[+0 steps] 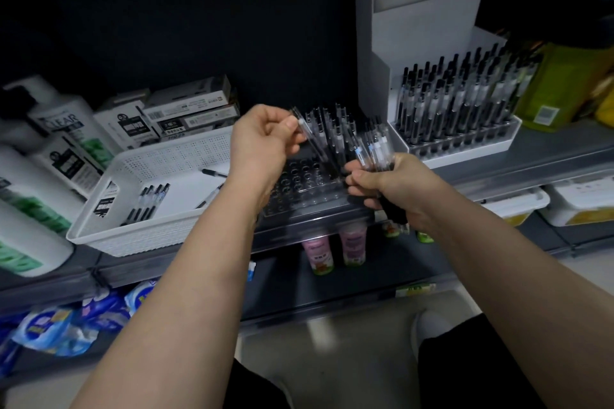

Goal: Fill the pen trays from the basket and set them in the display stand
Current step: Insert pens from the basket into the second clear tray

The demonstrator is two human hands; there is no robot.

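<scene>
A clear pen tray with rows of holes sits on the shelf in front of me, with several pens standing in its far rows. My left hand pinches one pen by its top, slanted down toward the tray. My right hand grips a bundle of pens just right of the tray. The white basket to the left holds several loose pens. The white display stand at the right carries a full tray of pens.
Shampoo bottles and pen boxes crowd the shelf left of and behind the basket. A yellow-green pack stands right of the display stand. Bottles and packets sit on the shelf below.
</scene>
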